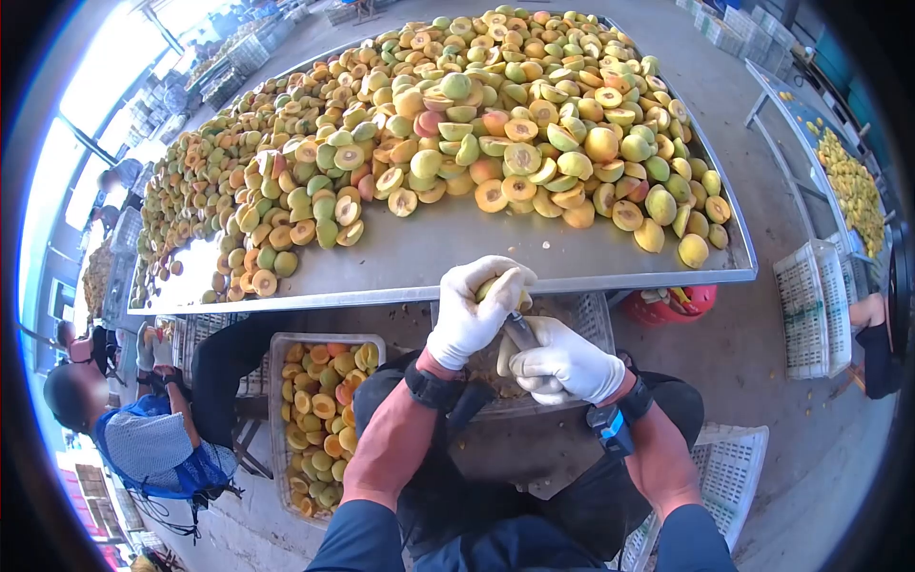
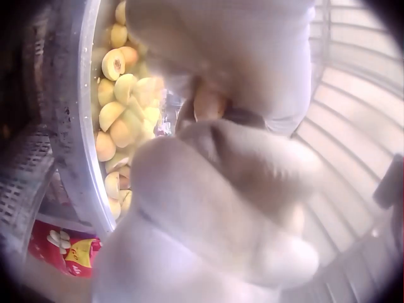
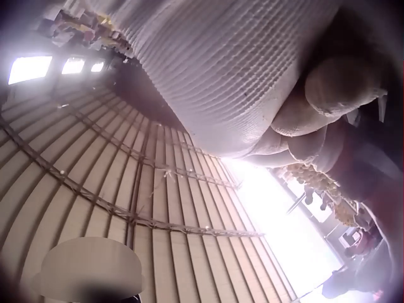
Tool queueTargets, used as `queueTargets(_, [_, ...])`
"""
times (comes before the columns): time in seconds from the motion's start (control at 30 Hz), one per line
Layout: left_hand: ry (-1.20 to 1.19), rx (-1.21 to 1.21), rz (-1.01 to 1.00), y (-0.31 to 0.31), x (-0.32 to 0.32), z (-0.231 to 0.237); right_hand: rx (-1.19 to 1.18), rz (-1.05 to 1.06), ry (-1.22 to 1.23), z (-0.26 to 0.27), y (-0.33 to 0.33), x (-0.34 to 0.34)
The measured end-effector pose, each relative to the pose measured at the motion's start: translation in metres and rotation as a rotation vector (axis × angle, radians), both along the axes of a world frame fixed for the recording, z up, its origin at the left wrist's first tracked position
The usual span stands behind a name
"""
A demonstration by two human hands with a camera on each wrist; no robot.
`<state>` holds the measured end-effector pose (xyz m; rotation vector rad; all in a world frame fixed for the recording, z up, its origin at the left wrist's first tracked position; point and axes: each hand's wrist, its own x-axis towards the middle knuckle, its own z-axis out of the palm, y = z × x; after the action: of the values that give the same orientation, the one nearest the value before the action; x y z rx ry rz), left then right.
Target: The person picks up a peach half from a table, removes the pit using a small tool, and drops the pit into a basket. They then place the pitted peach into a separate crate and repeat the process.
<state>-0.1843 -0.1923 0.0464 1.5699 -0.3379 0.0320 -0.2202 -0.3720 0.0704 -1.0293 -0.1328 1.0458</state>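
Note:
My gloved left hand [image 1: 477, 310] curls round a yellow-green peach piece [image 1: 487, 289], mostly hidden by the fingers. My gloved right hand [image 1: 570, 364] grips a hand tool with a metal shaft [image 1: 520, 332], whose upper end meets the fruit; I cannot tell the tool's exact kind. Both hands are close together just in front of the metal table's near edge [image 1: 610, 283]. Beyond them, a big heap of halved peaches [image 1: 519, 157] covers much of the table, several showing brown pit hollows. White glove fingers [image 2: 214, 208] fill much of the left wrist view.
A white crate of peach halves [image 1: 283, 419] stands on the floor to my left. Below my hands is another crate [image 1: 599, 324], beside a red container [image 1: 681, 303]. White crates stand at right [image 1: 810, 310] and lower right [image 1: 739, 477]. Another person [image 1: 162, 434] sits at left.

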Motion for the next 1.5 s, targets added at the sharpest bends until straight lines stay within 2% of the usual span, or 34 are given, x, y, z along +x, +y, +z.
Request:
queueTargets(0.03, [0.058,0.010,-0.085,0.002,0.001,0.002,0.000,-0.002,0.001,-0.002,-0.002,0.000])
queueTargets(0.07, [0.059,0.010,-0.086,0.003,0.003,0.002,0.059,0.029,0.051,-0.005,-0.004,0.000])
queueTargets(0.13, [0.208,-0.121,-0.249,0.005,0.004,0.003,0.116,0.065,0.106,-0.013,-0.005,0.000])
queueTargets(0.2, [0.231,-0.119,-0.279,0.008,0.008,0.001,0.217,0.063,0.196,-0.021,-0.005,0.001])
queueTargets(0.27, [0.352,-0.103,-0.355,0.012,0.012,-0.001,0.207,0.063,0.198,-0.021,-0.005,0.000])
queueTargets(0.37, [0.401,-0.039,-0.309,0.006,0.014,-0.004,0.166,0.038,0.208,-0.021,-0.002,-0.002])
queueTargets(0.4, [0.445,-0.027,-0.271,0.005,0.014,-0.007,0.054,-0.003,0.162,-0.014,0.001,-0.003])
queueTargets(0.43, [0.446,-0.026,-0.270,0.005,0.014,-0.011,-0.056,-0.044,0.116,-0.010,0.003,-0.005])
queueTargets(0.47, [0.452,-0.003,-0.255,0.004,0.015,-0.015,-0.054,-0.046,0.115,-0.013,0.001,-0.004])
queueTargets(0.53, [0.459,0.024,-0.250,0.003,0.016,-0.013,0.097,0.013,0.226,-0.024,-0.005,-0.003])
queueTargets(0.63, [0.461,0.059,-0.332,0.005,0.018,-0.004,0.174,0.068,0.241,-0.029,-0.010,-0.001])
queueTargets(0.7, [0.374,0.114,-0.413,0.005,0.020,-0.001,0.190,0.081,0.250,-0.032,-0.013,0.000])
queueTargets(0.83, [0.334,0.165,-0.440,0.004,0.021,-0.001,0.232,0.081,0.297,-0.036,-0.014,-0.002])
queueTargets(0.9, [0.248,0.157,-0.571,0.005,0.019,-0.002,0.237,0.105,0.296,-0.033,-0.016,-0.006])
queueTargets(1.0, [0.370,0.193,-0.496,0.001,0.020,0.004,0.224,0.098,0.263,-0.021,-0.018,-0.007])
queueTargets(1.03, [0.219,0.165,-0.500,-0.001,0.028,-0.011,0.170,0.080,0.190,-0.017,-0.020,-0.007])
queueTargets(1.07, [0.217,0.164,-0.505,-0.002,0.028,-0.016,0.116,0.062,0.116,-0.014,-0.022,-0.007])
queueTargets(1.13, [0.476,-0.074,-0.361,-0.003,0.024,-0.015,0.110,0.109,0.060,-0.016,-0.029,-0.003])
queueTargets(1.2, [0.488,-0.070,-0.317,0.002,0.029,-0.036,-0.339,0.084,-0.202,-0.013,-0.029,0.000])
queueTargets(1.23, [0.322,-0.005,-0.230,0.003,0.030,-0.042,-0.827,-0.031,-0.609,-0.024,-0.018,-0.004])
queueTargets(1.27, [0.158,0.059,-0.136,0.004,0.029,-0.045,-1.169,-0.140,-1.074,-0.073,-0.019,-0.006])
queueTargets(1.33, [0.275,0.081,-0.101,0.007,0.021,-0.043,-1.299,-0.139,-1.027,-0.074,-0.019,-0.008])
queueTargets(1.4, [-0.331,0.715,0.216,0.003,0.007,-0.036,-1.166,-0.164,-1.081,-0.082,-0.024,-0.008])
queueTargets(1.47, [-0.468,0.978,0.248,0.003,-0.012,-0.011,-1.224,-0.151,-1.179,-0.077,-0.025,-0.010])
queueTargets(1.5, [-0.500,1.041,0.165,0.001,-0.019,-0.004,-1.231,-0.171,-1.231,-0.066,-0.022,-0.012])
